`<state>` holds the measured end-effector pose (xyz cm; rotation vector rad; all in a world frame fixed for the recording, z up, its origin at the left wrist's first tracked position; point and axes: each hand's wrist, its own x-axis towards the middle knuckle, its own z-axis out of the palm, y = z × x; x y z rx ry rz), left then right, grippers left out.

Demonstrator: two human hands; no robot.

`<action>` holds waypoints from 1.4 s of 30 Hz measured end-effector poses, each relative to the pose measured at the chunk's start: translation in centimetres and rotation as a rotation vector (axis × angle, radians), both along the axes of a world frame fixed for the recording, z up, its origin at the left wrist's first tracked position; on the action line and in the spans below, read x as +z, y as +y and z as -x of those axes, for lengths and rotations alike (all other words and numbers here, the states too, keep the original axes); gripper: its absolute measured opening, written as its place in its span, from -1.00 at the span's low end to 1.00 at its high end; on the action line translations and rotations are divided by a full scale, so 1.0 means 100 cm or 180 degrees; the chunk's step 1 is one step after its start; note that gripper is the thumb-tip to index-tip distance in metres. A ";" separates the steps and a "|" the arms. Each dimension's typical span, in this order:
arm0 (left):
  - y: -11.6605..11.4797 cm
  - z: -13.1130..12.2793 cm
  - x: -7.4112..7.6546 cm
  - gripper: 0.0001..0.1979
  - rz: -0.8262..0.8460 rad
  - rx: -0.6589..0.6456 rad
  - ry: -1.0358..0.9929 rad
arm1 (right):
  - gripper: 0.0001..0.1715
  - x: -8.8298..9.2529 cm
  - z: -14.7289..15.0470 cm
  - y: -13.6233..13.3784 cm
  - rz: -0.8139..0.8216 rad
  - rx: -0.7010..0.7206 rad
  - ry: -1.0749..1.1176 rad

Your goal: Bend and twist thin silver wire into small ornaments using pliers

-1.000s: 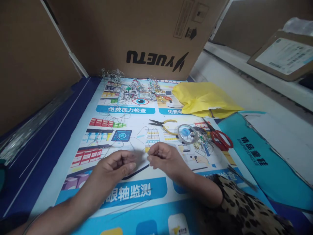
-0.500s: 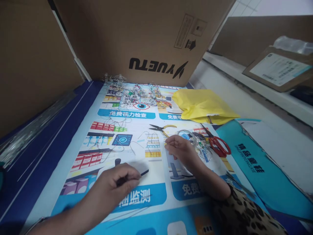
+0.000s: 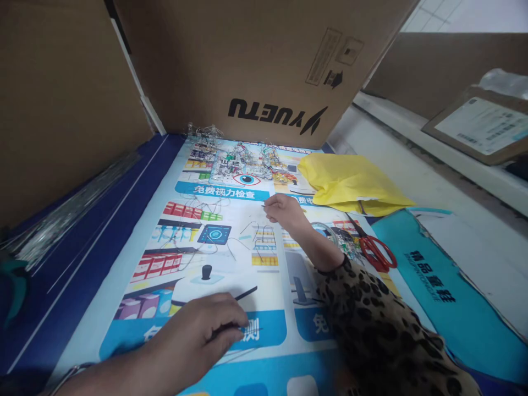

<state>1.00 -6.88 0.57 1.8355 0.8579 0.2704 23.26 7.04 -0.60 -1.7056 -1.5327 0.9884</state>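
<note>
My left hand (image 3: 214,333) is low over the printed sheet, thumb and fingers curled together. What they hold, if anything, is hidden. Thin dark wires (image 3: 252,330) show by its fingertips, and a narrow black strip (image 3: 247,293) runs out from behind its knuckles. Farther forward, my right hand (image 3: 284,212) is closed over the pliers (image 3: 304,209). It covers most of them; a dark tip shows left of the fingers and a bit of yellow handle to the right. Loose thin wires (image 3: 247,228) lie between the hands.
Red-handled scissors (image 3: 377,252) and a clear tape roll (image 3: 325,234) lie right of my forearm. Behind are a yellow bag (image 3: 355,179) and tangled wire pieces (image 3: 243,159). A tall cardboard box (image 3: 247,60) blocks the back. A teal card (image 3: 457,302) sits at right.
My right hand has moved forward and left onto the pliers, which lay uncovered before. My left hand has shifted slightly toward me. The camera view has turned a little left.
</note>
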 end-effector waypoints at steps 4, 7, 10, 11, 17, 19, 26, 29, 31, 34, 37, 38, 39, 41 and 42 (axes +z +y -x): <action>0.001 0.001 -0.001 -0.85 -0.0042 -0.0033 -0.0009 | -0.85 -0.001 -0.003 0.007 -0.0036 0.0083 -0.0259; 0.001 0.001 0.000 -0.84 -0.0157 -0.0150 0.0090 | -0.85 -0.003 0.000 0.007 -0.0168 0.0215 -0.0561; -0.001 0.002 0.002 -0.80 -0.0416 -0.0344 0.0170 | -0.82 -0.003 0.001 0.007 -0.0306 0.0224 -0.0854; -0.002 0.002 0.002 -0.79 -0.0511 -0.0427 0.0189 | -0.81 -0.001 0.000 0.005 -0.0333 0.0206 -0.0931; -0.003 0.005 0.006 -0.77 -0.0468 -0.0033 0.0132 | -0.91 0.024 0.005 -0.054 -0.0483 0.0549 -0.1289; 0.001 0.006 0.008 -0.79 -0.0257 0.0671 -0.0071 | -0.88 0.029 0.014 -0.090 -0.0622 0.1355 -0.1655; 0.011 0.011 0.006 -0.83 0.0298 0.2023 -0.0752 | -0.74 0.016 0.026 -0.169 -0.0779 0.2198 -0.1666; 0.012 0.012 0.003 -0.84 0.0353 0.2148 -0.0965 | -0.71 0.011 0.022 -0.170 -0.0897 0.2224 -0.1488; 0.012 0.013 0.001 -0.85 0.0355 0.2174 -0.1029 | -0.68 0.011 0.021 -0.168 -0.0924 0.2366 -0.1452; 0.012 0.012 0.000 -0.84 0.0346 0.2163 -0.1121 | -0.71 0.012 0.022 -0.170 -0.0942 0.2612 -0.1516; 0.011 0.010 -0.001 -0.84 0.0351 0.2092 -0.1144 | -0.80 0.009 0.025 -0.173 -0.0952 0.2765 -0.1709; 0.011 0.010 -0.001 -0.84 0.0363 0.2056 -0.1123 | -0.81 0.007 0.026 -0.174 -0.0953 0.2813 -0.1779; 0.011 0.009 -0.001 -0.84 0.0379 0.2020 -0.1091 | -0.81 0.005 0.027 -0.175 -0.0966 0.2865 -0.1847; 0.010 0.009 -0.002 -0.84 0.0398 0.1968 -0.1028 | -0.79 0.002 0.028 -0.177 -0.1043 0.2967 -0.1975; 0.010 0.009 -0.002 -0.84 0.0391 0.1956 -0.1013 | -0.79 0.001 0.029 -0.178 -0.1108 0.2990 -0.2044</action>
